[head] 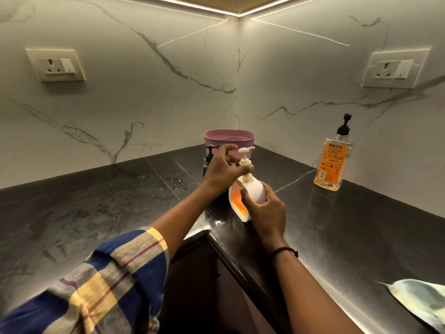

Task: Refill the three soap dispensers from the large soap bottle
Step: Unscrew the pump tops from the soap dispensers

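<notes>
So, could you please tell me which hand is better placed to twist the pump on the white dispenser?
The left hand: its fingers already pinch the pump collar, while the right hand steadies the white dispenser.

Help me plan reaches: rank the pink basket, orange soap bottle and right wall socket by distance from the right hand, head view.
From the right hand:
1. Pink basket, behind it in the corner.
2. Orange soap bottle, right, by the wall.
3. Right wall socket, high on the wall.
</notes>
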Action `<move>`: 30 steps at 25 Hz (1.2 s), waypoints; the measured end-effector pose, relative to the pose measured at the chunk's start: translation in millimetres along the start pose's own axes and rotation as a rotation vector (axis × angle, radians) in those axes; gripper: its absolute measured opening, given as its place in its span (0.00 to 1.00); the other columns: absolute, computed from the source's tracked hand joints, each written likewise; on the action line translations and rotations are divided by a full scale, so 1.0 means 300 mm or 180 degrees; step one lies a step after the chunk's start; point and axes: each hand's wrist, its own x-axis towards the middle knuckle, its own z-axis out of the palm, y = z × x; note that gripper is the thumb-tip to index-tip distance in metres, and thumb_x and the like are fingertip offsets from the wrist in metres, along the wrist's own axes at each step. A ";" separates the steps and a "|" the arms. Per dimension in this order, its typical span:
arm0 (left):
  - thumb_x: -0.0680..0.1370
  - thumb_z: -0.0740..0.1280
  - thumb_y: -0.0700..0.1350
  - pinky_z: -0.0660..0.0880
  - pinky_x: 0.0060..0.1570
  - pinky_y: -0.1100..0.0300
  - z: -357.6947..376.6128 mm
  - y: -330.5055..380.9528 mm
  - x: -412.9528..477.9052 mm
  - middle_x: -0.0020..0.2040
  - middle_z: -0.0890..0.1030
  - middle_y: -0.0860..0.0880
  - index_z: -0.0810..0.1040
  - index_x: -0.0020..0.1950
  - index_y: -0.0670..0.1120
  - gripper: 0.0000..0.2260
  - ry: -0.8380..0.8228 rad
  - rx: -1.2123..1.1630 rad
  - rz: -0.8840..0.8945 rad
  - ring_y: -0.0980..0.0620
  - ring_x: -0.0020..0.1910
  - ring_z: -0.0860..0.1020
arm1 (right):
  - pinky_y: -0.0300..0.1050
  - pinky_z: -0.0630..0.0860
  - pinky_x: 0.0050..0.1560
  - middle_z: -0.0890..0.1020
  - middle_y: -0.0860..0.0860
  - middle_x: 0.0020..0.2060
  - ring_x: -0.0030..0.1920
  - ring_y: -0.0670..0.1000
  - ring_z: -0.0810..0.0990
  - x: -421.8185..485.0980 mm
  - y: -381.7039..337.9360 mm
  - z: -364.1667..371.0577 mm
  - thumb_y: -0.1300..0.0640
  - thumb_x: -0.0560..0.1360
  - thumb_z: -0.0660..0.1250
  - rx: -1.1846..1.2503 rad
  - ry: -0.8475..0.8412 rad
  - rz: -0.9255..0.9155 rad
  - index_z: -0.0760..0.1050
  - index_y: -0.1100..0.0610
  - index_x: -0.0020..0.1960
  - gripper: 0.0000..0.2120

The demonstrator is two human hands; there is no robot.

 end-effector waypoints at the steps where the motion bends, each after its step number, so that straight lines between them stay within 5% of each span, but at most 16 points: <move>1: 0.70 0.80 0.48 0.77 0.47 0.69 -0.013 0.018 0.010 0.51 0.81 0.51 0.69 0.69 0.45 0.32 0.0055 0.0017 0.0067 0.59 0.49 0.81 | 0.33 0.77 0.44 0.85 0.48 0.58 0.48 0.45 0.82 0.001 0.001 -0.002 0.27 0.70 0.67 -0.0012 0.0008 -0.0008 0.76 0.47 0.69 0.35; 8: 0.71 0.79 0.45 0.82 0.45 0.65 -0.139 0.121 0.031 0.57 0.81 0.42 0.69 0.69 0.43 0.31 0.0047 0.0295 0.0461 0.50 0.48 0.83 | 0.35 0.77 0.44 0.85 0.51 0.60 0.49 0.47 0.81 -0.005 -0.011 -0.012 0.25 0.68 0.63 0.0022 -0.0037 -0.0082 0.76 0.50 0.70 0.40; 11: 0.72 0.78 0.44 0.83 0.49 0.53 -0.215 0.140 0.016 0.56 0.82 0.39 0.67 0.71 0.42 0.32 0.0035 0.0182 0.0245 0.45 0.50 0.84 | 0.38 0.78 0.44 0.84 0.52 0.61 0.52 0.51 0.84 -0.005 -0.010 -0.010 0.24 0.68 0.61 -0.0009 -0.0060 -0.0100 0.75 0.51 0.71 0.42; 15: 0.72 0.78 0.41 0.81 0.42 0.60 -0.325 0.088 -0.019 0.55 0.82 0.39 0.68 0.68 0.45 0.29 -0.0005 -0.0401 -0.0142 0.48 0.47 0.85 | 0.39 0.79 0.44 0.84 0.52 0.60 0.51 0.51 0.83 -0.005 -0.008 -0.005 0.24 0.68 0.60 -0.0034 -0.0076 -0.0082 0.75 0.51 0.71 0.42; 19: 0.69 0.79 0.39 0.83 0.47 0.54 -0.439 -0.093 -0.073 0.57 0.83 0.38 0.73 0.66 0.45 0.28 0.0184 -0.1180 -0.0707 0.41 0.51 0.85 | 0.36 0.76 0.43 0.84 0.51 0.60 0.49 0.46 0.79 0.004 0.005 0.008 0.25 0.69 0.61 -0.0163 -0.0060 -0.0060 0.74 0.50 0.71 0.40; 22: 0.68 0.79 0.38 0.83 0.46 0.56 -0.492 -0.254 -0.114 0.56 0.84 0.39 0.75 0.62 0.45 0.25 0.0547 -0.1422 -0.0841 0.41 0.50 0.85 | 0.42 0.80 0.46 0.83 0.53 0.61 0.52 0.50 0.81 0.024 0.024 0.016 0.29 0.71 0.64 -0.0244 0.0087 0.0002 0.73 0.50 0.72 0.37; 26: 0.71 0.78 0.38 0.81 0.43 0.58 -0.480 -0.429 -0.120 0.50 0.83 0.46 0.77 0.56 0.47 0.17 0.1304 -0.0659 -0.0801 0.48 0.49 0.83 | 0.54 0.83 0.49 0.82 0.55 0.62 0.56 0.57 0.83 0.083 0.063 0.046 0.34 0.75 0.68 -0.0399 0.0245 0.0083 0.71 0.50 0.72 0.32; 30: 0.70 0.78 0.44 0.71 0.35 0.70 -0.432 -0.512 -0.086 0.45 0.81 0.53 0.77 0.53 0.50 0.16 0.1427 0.0650 -0.0509 0.57 0.39 0.78 | 0.61 0.81 0.55 0.78 0.55 0.65 0.60 0.58 0.80 0.126 0.079 0.076 0.34 0.75 0.69 -0.0571 0.0205 0.0184 0.68 0.50 0.74 0.33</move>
